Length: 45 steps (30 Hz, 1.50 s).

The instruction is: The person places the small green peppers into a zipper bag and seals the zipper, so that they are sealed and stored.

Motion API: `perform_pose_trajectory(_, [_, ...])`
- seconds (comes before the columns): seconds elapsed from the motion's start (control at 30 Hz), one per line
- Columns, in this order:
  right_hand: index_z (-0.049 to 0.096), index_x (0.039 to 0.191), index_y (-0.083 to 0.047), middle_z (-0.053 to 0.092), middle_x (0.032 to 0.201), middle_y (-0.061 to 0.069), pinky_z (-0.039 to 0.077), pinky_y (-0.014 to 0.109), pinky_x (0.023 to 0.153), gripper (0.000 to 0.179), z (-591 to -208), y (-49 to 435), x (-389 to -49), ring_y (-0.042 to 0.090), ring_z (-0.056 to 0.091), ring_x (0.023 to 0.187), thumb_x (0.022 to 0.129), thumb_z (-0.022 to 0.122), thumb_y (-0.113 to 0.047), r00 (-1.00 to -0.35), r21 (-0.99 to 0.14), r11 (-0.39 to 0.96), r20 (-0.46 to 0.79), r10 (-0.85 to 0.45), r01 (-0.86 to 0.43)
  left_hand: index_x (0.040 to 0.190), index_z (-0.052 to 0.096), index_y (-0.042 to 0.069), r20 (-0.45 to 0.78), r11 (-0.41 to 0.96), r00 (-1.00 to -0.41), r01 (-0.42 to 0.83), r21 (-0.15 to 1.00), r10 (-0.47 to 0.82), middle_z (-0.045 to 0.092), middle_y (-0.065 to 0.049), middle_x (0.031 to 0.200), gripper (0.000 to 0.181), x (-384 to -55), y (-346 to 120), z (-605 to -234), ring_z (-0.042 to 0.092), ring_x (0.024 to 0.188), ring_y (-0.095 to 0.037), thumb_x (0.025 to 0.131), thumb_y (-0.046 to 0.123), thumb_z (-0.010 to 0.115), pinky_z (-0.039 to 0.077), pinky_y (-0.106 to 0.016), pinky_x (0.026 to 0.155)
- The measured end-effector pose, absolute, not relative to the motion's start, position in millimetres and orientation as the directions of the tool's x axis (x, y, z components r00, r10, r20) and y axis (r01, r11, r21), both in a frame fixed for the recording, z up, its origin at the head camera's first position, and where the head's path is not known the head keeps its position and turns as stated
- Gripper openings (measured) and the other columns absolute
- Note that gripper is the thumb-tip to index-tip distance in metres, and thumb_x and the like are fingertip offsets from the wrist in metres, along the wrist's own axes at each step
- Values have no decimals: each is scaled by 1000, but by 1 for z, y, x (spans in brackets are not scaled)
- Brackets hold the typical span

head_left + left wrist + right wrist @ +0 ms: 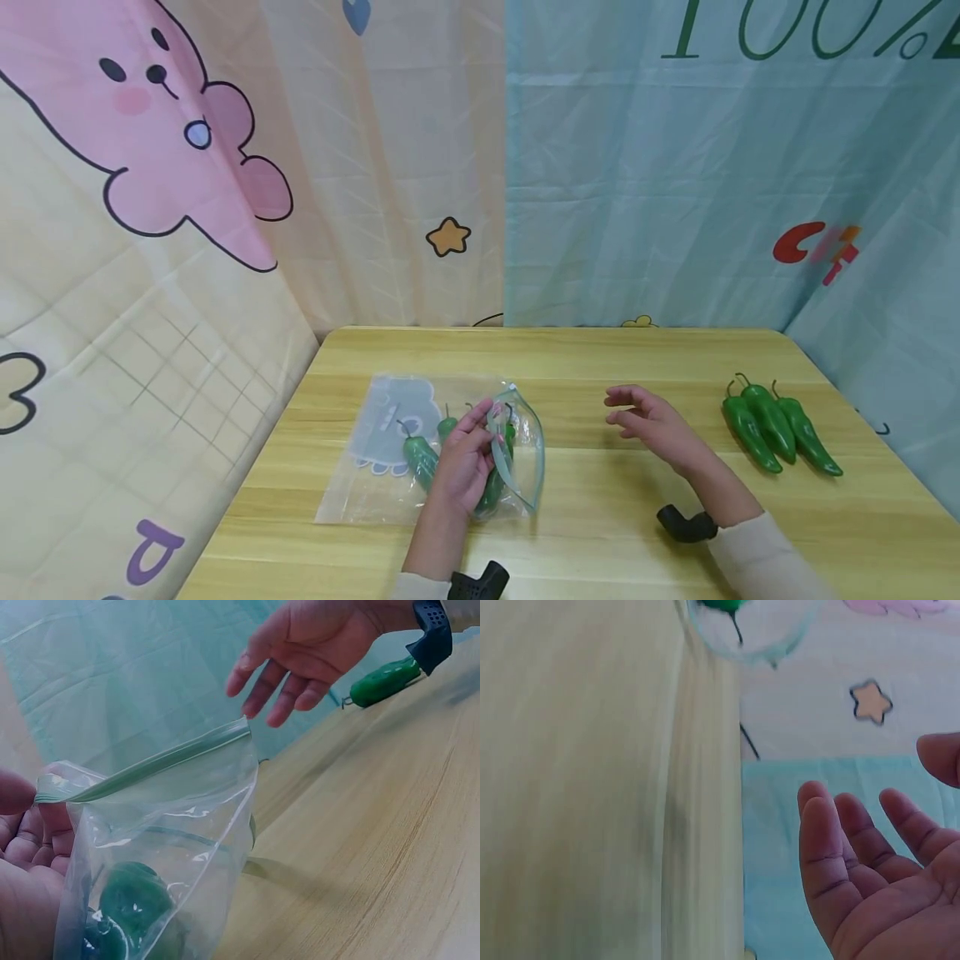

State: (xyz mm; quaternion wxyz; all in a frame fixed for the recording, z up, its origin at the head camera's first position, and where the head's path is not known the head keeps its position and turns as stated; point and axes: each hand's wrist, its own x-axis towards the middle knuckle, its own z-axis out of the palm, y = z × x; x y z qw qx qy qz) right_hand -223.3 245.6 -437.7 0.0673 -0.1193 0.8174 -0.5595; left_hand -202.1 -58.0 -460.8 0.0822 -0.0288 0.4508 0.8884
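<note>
A clear zip bag with a green-edged mouth lies on the table, several green peppers inside it. My left hand pinches the rim of its mouth, which gapes toward the right. In the left wrist view the zip strip stretches from the left thumb and fingers, with a pepper showing through the plastic. My right hand hovers between the bag and the loose peppers, fingers loosely bent, holding nothing. Three loose green peppers lie side by side at the right.
The wooden table has its far edge against a hanging printed curtain. Another curtain wall borders the left side. Dark wrist cameras are strapped to both wrists.
</note>
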Motion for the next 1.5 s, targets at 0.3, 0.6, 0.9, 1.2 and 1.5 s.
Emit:
perform_pose_trajectory(0.3, [37, 143, 6, 43, 140, 29, 54, 27, 83, 52, -431, 302, -225, 14, 60, 108, 103, 54, -23, -980, -908, 403, 36, -197, -115, 142, 48, -1, -120, -578, -985, -169, 798, 123, 54, -12, 139, 54, -202, -58, -461, 59, 86, -9, 89, -9, 46, 52, -19, 74])
perform_pose_trajectory(0.6, [34, 145, 7, 42, 139, 30, 53, 22, 81, 57, -420, 344, -222, -7, 56, 98, 103, 53, -28, -988, -861, 494, 57, -145, -122, 142, 48, -1, -119, -580, -986, -166, 798, 119, 53, -13, 140, 54, -202, -58, -463, 59, 86, -9, 89, -9, 46, 52, -19, 73])
perform_pose_trajectory(0.9, [33, 143, 12, 43, 135, 32, 54, 20, 76, 56, -418, 381, -215, -11, 54, 94, 104, 51, -25, -990, -788, 599, 85, -116, -138, 141, 50, 0, -114, -589, -986, -164, 791, 120, 53, -13, 138, 53, -203, -58, -463, 59, 85, -9, 89, -9, 47, 52, -19, 73])
perform_pose_trajectory(1.2, [33, 143, 14, 43, 135, 36, 54, 23, 72, 57, -422, 396, -207, -16, 48, 89, 104, 50, -24, -994, -735, 668, 81, -79, -113, 142, 49, 1, -132, -580, -984, -175, 795, 116, 49, -16, 144, 55, -202, -59, -463, 58, 86, -10, 88, -9, 47, 52, -20, 73])
perform_pose_trajectory(1.5, [32, 142, 15, 41, 137, 37, 54, 24, 72, 57, -428, 404, -199, -17, 46, 90, 105, 49, -25, -996, -725, 682, 60, -71, -92, 143, 49, 1, -124, -571, -985, -172, 803, 122, 51, -13, 142, 54, -201, -58, -463, 58, 88, -11, 90, -8, 47, 52, -21, 76])
